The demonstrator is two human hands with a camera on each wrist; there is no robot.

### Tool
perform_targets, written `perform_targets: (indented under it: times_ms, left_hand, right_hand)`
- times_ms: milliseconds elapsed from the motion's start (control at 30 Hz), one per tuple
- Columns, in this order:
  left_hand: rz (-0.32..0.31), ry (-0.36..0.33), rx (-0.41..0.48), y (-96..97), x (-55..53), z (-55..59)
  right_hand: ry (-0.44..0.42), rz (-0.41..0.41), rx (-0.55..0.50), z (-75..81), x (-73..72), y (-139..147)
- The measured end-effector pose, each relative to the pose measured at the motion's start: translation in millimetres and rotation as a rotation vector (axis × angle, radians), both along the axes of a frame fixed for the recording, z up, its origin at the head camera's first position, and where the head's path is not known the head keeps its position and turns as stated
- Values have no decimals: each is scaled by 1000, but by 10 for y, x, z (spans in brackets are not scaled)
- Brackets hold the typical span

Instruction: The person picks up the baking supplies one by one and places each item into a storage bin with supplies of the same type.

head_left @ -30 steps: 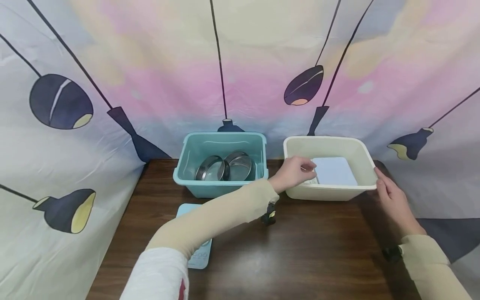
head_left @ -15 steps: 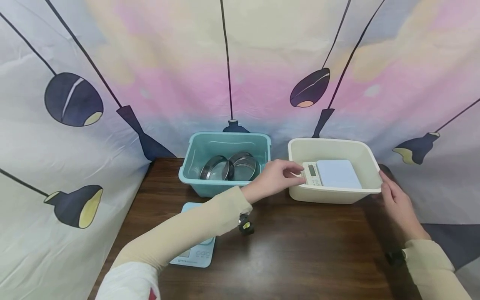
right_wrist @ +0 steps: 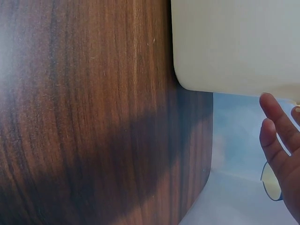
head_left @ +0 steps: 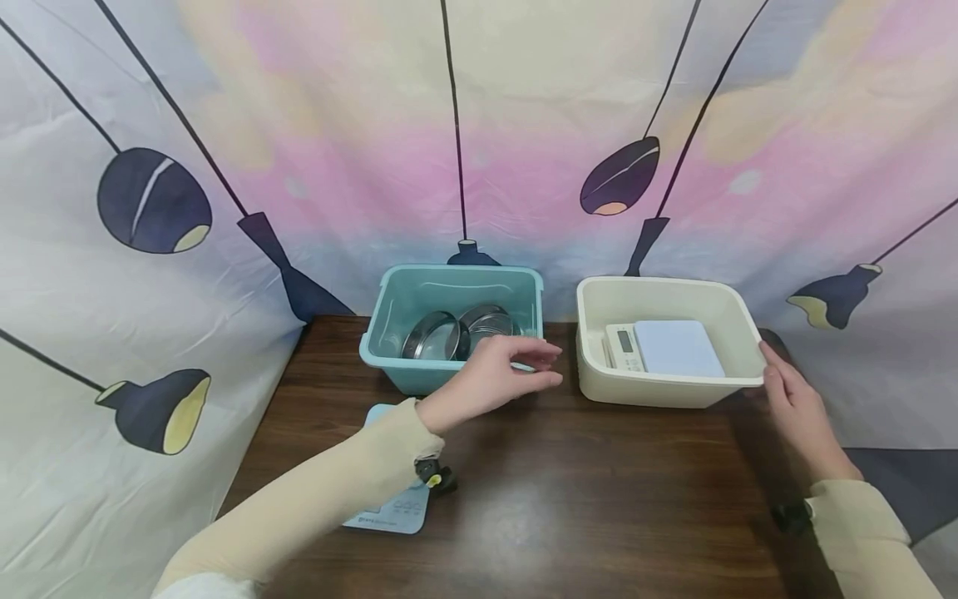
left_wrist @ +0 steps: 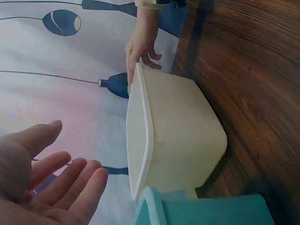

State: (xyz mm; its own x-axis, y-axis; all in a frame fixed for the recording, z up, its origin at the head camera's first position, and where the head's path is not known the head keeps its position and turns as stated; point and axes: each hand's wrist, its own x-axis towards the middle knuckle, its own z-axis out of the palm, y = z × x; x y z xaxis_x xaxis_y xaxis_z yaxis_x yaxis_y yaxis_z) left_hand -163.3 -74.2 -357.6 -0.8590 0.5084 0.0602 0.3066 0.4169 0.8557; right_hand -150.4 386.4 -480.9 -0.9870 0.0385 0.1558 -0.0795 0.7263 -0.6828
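A cream bin stands at the back right of the table. Inside it lies a kitchen scale with a pale square platform and a small display. My left hand holds nothing; its fingers, relaxed and slightly bent, hover left of that bin and overlap the front of the teal bin. My right hand touches the right end of the cream bin near the rim, fingers mostly straight. Several round metal rings like sieves sit in the teal bin, partly covered by my left hand.
Another kitchen scale, light blue, lies on the dark wooden table, partly hidden under my left forearm. A printed cloth with lamp shapes hangs right behind both bins.
My left hand has come out of the cream bin and moved left, uncovering the scale's display. My right hand stays at that bin's right end.
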Motion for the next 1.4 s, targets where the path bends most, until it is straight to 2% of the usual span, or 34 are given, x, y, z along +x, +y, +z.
perform_targets:
  times_ms: [200,500,633,933,1033,1133,1400]
  left_hand:
    - [-7,-50,48,-265,145,-99]
    - [0,-102,94,-652,283,-250]
    - [4,-104,76,-827,331,-357]
    - [78,-78,-14,-1232,440,-658]
    - [129,-74,-21,-1368,481,-799]
    - [209,-56,-24,-1499,535,-960]
    - [434,58,-103,-1849,625,-1371]
  right_hand:
    - [-24,-8,9,-4,18,-26]
    - [-24,-18,11,-17,35,-7]
    - [-25,-21,9,-15,32,2]
    - [8,-11,-5,-16,-18,-12]
    - [2,-23,-1,-10,-19,-23]
    - [-8,-33,1,-3,-21,-34]
    - [-22,-28,-14,1,-7,-32]
